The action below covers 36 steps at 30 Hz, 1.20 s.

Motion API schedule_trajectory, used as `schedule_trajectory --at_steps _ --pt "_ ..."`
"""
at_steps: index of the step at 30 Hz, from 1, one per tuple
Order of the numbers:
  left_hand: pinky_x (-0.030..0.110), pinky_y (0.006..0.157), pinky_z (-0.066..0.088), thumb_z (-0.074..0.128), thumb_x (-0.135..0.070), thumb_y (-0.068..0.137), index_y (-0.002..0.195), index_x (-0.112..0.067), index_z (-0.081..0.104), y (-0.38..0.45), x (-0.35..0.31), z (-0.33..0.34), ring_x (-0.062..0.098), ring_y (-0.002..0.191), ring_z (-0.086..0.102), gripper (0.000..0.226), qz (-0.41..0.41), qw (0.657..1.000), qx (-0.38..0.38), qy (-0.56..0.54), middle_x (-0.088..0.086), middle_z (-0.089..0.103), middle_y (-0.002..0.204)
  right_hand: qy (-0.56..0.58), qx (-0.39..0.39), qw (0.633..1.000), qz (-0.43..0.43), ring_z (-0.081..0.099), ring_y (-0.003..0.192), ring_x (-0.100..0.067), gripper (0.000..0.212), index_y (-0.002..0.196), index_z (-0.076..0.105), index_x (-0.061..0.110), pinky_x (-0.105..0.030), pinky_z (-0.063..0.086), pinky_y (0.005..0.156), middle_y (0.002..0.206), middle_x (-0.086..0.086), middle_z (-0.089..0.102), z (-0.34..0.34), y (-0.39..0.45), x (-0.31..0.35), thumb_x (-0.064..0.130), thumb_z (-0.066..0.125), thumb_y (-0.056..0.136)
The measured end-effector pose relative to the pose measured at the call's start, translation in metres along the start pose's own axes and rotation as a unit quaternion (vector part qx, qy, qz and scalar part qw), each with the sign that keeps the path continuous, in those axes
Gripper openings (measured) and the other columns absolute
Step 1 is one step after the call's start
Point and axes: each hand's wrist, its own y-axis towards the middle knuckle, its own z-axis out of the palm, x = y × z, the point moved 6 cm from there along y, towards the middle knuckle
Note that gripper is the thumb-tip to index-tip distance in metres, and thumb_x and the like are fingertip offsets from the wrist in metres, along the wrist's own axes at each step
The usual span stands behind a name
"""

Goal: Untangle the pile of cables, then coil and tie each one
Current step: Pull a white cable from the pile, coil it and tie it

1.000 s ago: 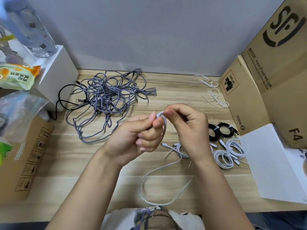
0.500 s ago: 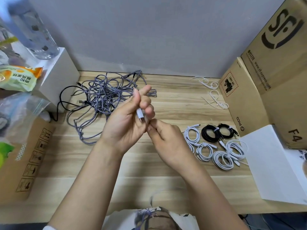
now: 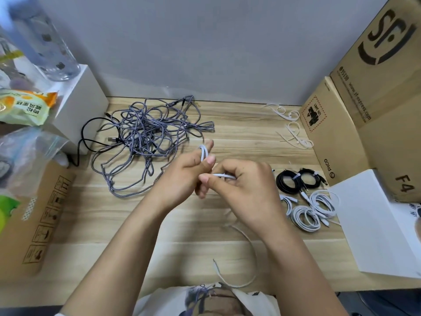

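Note:
Above the middle of the wooden table [image 3: 239, 137], both hands work one white cable [image 3: 251, 249]. My left hand [image 3: 184, 174] has a small loop of it around the raised forefinger and pinches it with the thumb. My right hand [image 3: 246, 188] grips the same cable just to the right; its slack hangs toward the table's front edge in a curve. A tangled pile of grey braided cables [image 3: 148, 137] lies at the back left, with a black cable [image 3: 91, 133] at its left side. Coiled, tied white cables [image 3: 307, 215] and black cables [image 3: 296, 181] lie on the right.
White ties [image 3: 293, 131] lie at the back right beside cardboard boxes [image 3: 364, 106]. A white sheet [image 3: 378, 229] covers the right front. At the left stand a white box [image 3: 77, 106], a clear bottle [image 3: 45, 42], snack bags and a flat cardboard box [image 3: 34, 224].
Both hands came down and to the right. My left forefinger now carries a loop of the white cable instead of holding up its plug, and my right hand has closed on the cable beside it.

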Motion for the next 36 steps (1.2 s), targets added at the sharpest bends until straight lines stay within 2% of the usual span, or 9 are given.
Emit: schedule_trajectory --at_steps 3,6,9,13,19,22,26,31,36 --pt "0.012 0.044 0.033 0.04 -0.028 0.096 0.052 -0.011 0.04 -0.008 -0.001 0.009 0.007 0.038 0.034 0.047 -0.021 0.996 0.064 -0.052 -0.005 0.03 0.038 0.04 -0.047 0.998 -0.003 0.058 0.055 -0.009 0.016 0.068 0.067 0.031 -0.03 0.047 0.058 0.056 0.01 0.065 -0.009 0.001 0.0 0.04 0.077 0.061" --pt "0.019 0.041 0.015 0.032 -0.049 0.093 0.047 -0.025 0.043 -0.012 0.002 0.014 0.009 0.041 0.017 0.053 -0.04 0.985 0.13 -0.11 -0.009 0.024 0.042 0.059 -0.078 0.995 -0.021 0.043 0.047 -0.005 0.021 0.061 0.065 0.025 -0.017 0.032 0.051 0.048 0.015 0.049 -0.016 0.001 0.001 0.03 0.086 0.057" --pt "0.014 0.039 0.016 0.04 -0.062 0.089 0.056 -0.021 0.055 -0.017 0.003 0.019 0.006 0.04 0.014 0.055 -0.047 0.958 0.225 -0.17 -0.01 0.022 0.043 0.105 -0.095 0.99 -0.026 0.039 0.048 -0.006 0.017 0.062 0.064 0.029 -0.023 0.034 0.052 0.05 0.009 0.045 -0.019 0.003 -0.002 0.032 0.081 0.057" --pt "0.014 0.038 0.019 0.047 -0.044 0.093 0.085 -0.01 0.066 -0.024 -0.008 0.019 0.003 0.04 0.016 0.04 -0.028 0.886 0.336 -0.319 -0.012 0.023 0.047 0.145 -0.081 0.985 -0.054 0.061 0.067 -0.019 0.003 0.074 0.073 0.03 -0.037 0.047 0.063 0.07 -0.001 0.066 -0.019 0.007 -0.001 0.029 0.07 0.074" --pt "0.025 0.049 0.024 0.035 -0.014 0.101 0.104 0.004 0.052 -0.021 -0.047 0.01 0.01 0.043 0.019 0.025 0.025 0.756 0.346 -0.554 -0.003 0.022 0.051 0.189 0.048 0.981 -0.001 0.041 0.05 0.0 0.017 0.08 0.062 0.038 -0.014 0.033 0.055 0.051 0.016 0.045 0.006 0.01 -0.008 0.031 0.049 0.088" --pt "0.025 0.052 0.034 0.036 -0.008 0.099 0.121 0.008 0.045 -0.009 -0.053 0.003 0.012 0.05 0.033 0.029 0.042 0.778 0.248 -0.576 0.003 0.038 0.057 0.109 0.097 0.989 0.027 0.039 0.052 -0.009 0.026 0.064 0.052 0.042 -0.029 0.035 0.055 0.048 0.012 0.042 0.025 0.004 -0.008 0.038 0.044 0.088" --pt "0.016 0.044 0.038 0.04 -0.018 0.086 0.123 -0.003 0.045 0.002 -0.03 -0.001 0.005 0.043 0.047 0.041 0.043 0.915 0.036 -0.4 -0.007 0.048 0.052 -0.064 0.121 0.991 0.01 0.054 0.074 -0.031 0.022 0.088 0.062 0.022 -0.041 0.045 0.068 0.067 -0.002 0.056 0.027 0.0 -0.004 0.033 0.045 0.096" --pt "0.02 0.053 0.05 0.043 -0.022 0.082 0.126 -0.005 0.041 -0.002 -0.024 0.005 0.014 0.052 0.062 0.047 0.04 0.951 0.015 -0.308 0.001 0.062 0.059 -0.129 0.091 0.988 -0.003 0.053 0.068 -0.031 0.043 0.085 0.066 0.015 -0.037 0.042 0.062 0.057 -0.001 0.047 0.02 -0.004 0.0 0.047 0.037 0.087" --pt "0.014 0.058 0.046 0.04 -0.013 0.096 0.126 -0.011 0.045 0.001 -0.014 -0.002 0.006 0.056 0.057 0.03 0.04 0.993 -0.017 -0.114 -0.002 0.064 0.061 -0.094 0.056 0.994 -0.001 0.053 0.065 -0.026 0.027 0.079 0.068 0.018 -0.037 0.048 0.065 0.051 0.002 0.052 0.009 -0.006 0.002 0.043 0.058 0.084"
